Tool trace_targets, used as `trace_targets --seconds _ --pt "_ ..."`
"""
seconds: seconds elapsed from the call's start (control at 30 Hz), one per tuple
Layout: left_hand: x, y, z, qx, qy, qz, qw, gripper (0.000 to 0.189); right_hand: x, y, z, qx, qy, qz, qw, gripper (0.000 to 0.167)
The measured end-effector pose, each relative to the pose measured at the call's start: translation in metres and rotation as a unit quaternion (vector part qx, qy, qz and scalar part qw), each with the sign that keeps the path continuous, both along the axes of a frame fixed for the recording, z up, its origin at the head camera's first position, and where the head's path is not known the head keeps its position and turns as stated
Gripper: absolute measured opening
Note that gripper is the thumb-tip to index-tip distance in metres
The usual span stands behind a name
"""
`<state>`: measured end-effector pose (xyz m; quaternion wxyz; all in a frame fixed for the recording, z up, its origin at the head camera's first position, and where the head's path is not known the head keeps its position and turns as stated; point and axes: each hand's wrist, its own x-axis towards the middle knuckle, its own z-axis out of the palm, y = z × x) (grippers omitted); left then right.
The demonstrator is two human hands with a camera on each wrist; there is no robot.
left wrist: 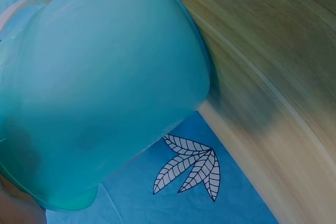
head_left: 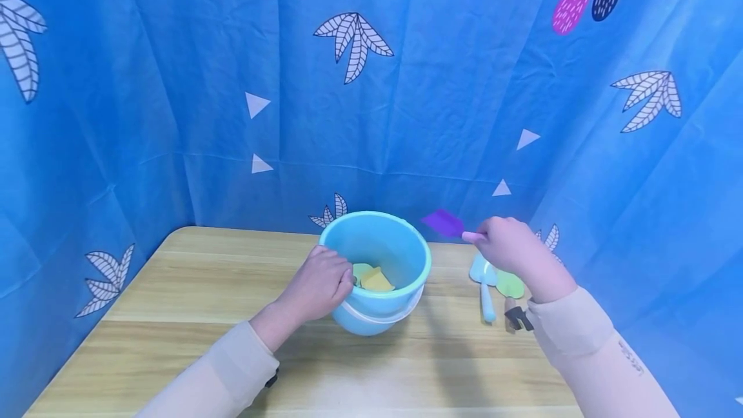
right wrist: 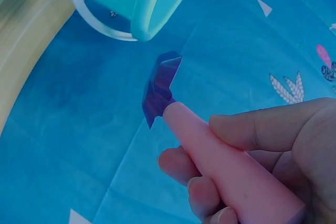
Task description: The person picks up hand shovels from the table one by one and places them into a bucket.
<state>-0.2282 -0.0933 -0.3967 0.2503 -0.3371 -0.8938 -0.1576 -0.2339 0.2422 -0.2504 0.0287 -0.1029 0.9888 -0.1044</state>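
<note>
A light blue bucket stands on the wooden table, its white handle hanging down along the front. My left hand grips the left side of its rim; in the left wrist view the bucket wall fills much of the picture. Inside the bucket lie a yellow piece and a green piece, both partly hidden. To the right, my right hand holds a toy shovel by its pink handle. The shovel's purple blade is in the air, just right of the bucket and apart from it.
Beneath my right arm, a light blue toy tool and a green toy tool lie on the table. A small dark object is beside the sleeve. A blue patterned curtain hangs behind and at both sides.
</note>
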Motion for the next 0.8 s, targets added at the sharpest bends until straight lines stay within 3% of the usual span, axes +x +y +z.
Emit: trace_targets --seconds 0.43,0.8 --pt "0.001 -0.001 0.000 -0.001 -0.005 0.001 1.0000 0.029 0.010 -0.016 0.007 -0.002 0.024 0.024 0.9994 0.044" --pt "-0.001 -0.001 -0.002 -0.001 0.008 -0.001 1.0000 0.029 0.011 -0.029 0.000 -0.004 0.023 0.034 0.9992 0.037"
